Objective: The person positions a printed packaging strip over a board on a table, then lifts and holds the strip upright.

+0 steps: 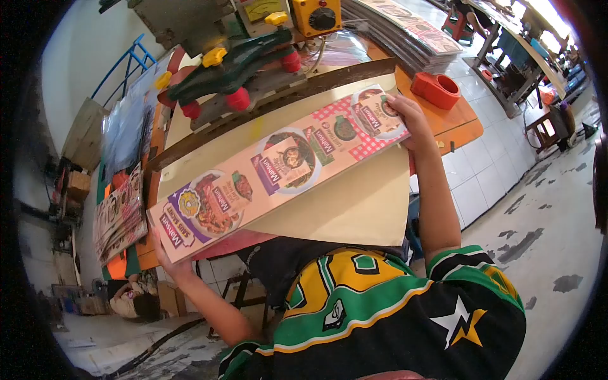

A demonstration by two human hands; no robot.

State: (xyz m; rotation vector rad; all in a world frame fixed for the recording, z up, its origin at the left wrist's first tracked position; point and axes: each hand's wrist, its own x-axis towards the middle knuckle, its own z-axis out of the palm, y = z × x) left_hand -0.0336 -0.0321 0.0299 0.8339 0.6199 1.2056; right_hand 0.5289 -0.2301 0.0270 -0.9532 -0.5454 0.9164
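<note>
A long pink printed panel (253, 171) with "Mahsuri" labels and pictures of food dishes slants across the front of the machine. My left hand (170, 263) grips its lower left end, fingers partly hidden beneath it. At its upper right end my right hand (410, 120) is closed on the edge. Whether it is one thick board or several layers, I cannot tell. Under it lies a cream sheet (354, 202) that hangs over the table's front edge. Just beyond stands a machine with a dark green bar (247, 69), red feet and yellow knobs.
A red ring-shaped object (436, 90), like a tape roll, sits on the orange tabletop (465, 123) at right. Stacked printed panels (411, 31) lie behind it. More printed sheets (120, 212) and clear plastic (126, 136) are at left. A person (136, 297) is low at left.
</note>
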